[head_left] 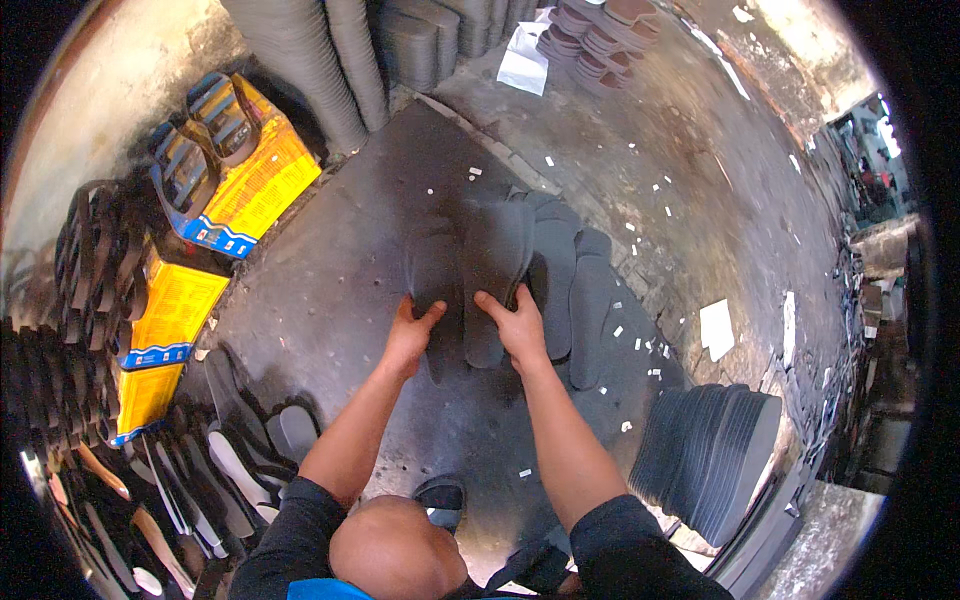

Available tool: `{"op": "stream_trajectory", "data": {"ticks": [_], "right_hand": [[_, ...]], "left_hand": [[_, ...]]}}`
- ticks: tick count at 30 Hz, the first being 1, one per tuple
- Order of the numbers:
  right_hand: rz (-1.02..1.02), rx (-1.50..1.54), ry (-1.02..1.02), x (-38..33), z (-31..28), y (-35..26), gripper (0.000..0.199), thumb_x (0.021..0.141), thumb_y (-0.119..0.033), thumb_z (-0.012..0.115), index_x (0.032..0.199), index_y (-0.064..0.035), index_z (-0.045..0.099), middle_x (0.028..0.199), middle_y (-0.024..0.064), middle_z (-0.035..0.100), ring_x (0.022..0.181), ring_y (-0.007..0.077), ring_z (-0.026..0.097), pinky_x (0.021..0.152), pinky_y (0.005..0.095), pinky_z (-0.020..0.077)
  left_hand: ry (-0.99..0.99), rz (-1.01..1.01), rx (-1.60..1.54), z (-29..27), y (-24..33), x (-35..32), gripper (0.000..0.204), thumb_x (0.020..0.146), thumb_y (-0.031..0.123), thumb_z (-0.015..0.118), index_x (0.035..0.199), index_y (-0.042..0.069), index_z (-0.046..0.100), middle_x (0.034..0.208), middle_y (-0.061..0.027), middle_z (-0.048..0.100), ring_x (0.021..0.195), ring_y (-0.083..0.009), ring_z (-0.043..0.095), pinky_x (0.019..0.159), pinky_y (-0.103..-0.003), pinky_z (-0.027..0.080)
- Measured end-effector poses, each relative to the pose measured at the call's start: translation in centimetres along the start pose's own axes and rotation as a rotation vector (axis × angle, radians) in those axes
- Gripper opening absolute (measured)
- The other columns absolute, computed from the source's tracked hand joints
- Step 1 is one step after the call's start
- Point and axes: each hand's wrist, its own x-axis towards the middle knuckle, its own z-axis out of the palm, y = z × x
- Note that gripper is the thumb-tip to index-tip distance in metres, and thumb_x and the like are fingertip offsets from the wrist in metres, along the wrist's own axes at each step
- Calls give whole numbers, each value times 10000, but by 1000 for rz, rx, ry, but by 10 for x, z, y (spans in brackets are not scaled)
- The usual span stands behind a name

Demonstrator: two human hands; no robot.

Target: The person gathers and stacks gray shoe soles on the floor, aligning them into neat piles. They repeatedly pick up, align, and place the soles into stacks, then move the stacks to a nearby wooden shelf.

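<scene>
In the middle of the view my two hands hold dark grey shoe soles side by side. My left hand (pixel 412 335) grips the edge of the left sole (pixel 437 265), thumb on top, fingers beneath and mostly hidden. My right hand (pixel 515 325) holds the right sole (pixel 497 250) by its side, thumb across its upper face; it may be more than one layer thick. Both soles are slightly blurred. Several similar loose soles (pixel 590 300) lie on the dark floor mat just right of my right hand.
A leaning row of soles (pixel 705 460) stands at the right. Yellow and blue boxes (pixel 255 180) are at the left, sandals (pixel 222 120) on one. Tall sole stacks (pixel 300 60) rise at the back. White paper (pixel 716 330) and scraps litter the floor. My bent knee (pixel 395 550) is near.
</scene>
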Motion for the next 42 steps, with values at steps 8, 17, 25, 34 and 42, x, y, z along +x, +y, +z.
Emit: {"op": "stream_trajectory", "data": {"ticks": [8,17,25,34,42], "right_hand": [[-59,-205,11,-30,45,16,1114,622,-483,941,1451,45,417,1384,272,564,1324,431,506,1124,488,419],[-457,10,-420,-117,17,17,1148,668,-337,960,1541,-39,277,1456,196,465,1364,357,485,1184,443,362],[-165,70,-398,-150,-14,30,1108,696,-220,954,1549,-79,262,1530,187,427,1420,335,439,1203,467,340],[-671,-52,-250,-172,-21,58,983,743,-266,896,1526,-131,316,1505,133,461,1446,325,406,1242,481,272],[-330,-1047,151,-216,-38,39,802,670,-379,898,1260,0,509,1200,152,549,1156,339,533,978,493,420]], "left_hand": [[-16,-223,-371,13,-1,-22,890,930,544,716,1479,-83,404,1478,-171,526,1340,-327,509,1147,-437,373],[-237,187,196,-27,2,-118,1184,581,223,1014,1522,43,319,1401,-138,552,1311,-291,542,1110,-423,436],[-368,392,137,-5,5,-137,1433,554,242,1039,1613,112,82,1508,-168,430,1412,-309,443,1186,-459,356],[-442,827,374,1,-40,-144,1264,632,205,990,1583,126,161,1604,-216,312,1518,-383,294,1224,-479,285],[-341,253,477,-65,-21,-115,887,859,155,807,1579,100,292,1541,-202,418,1453,-346,389,1180,-467,344]]}}
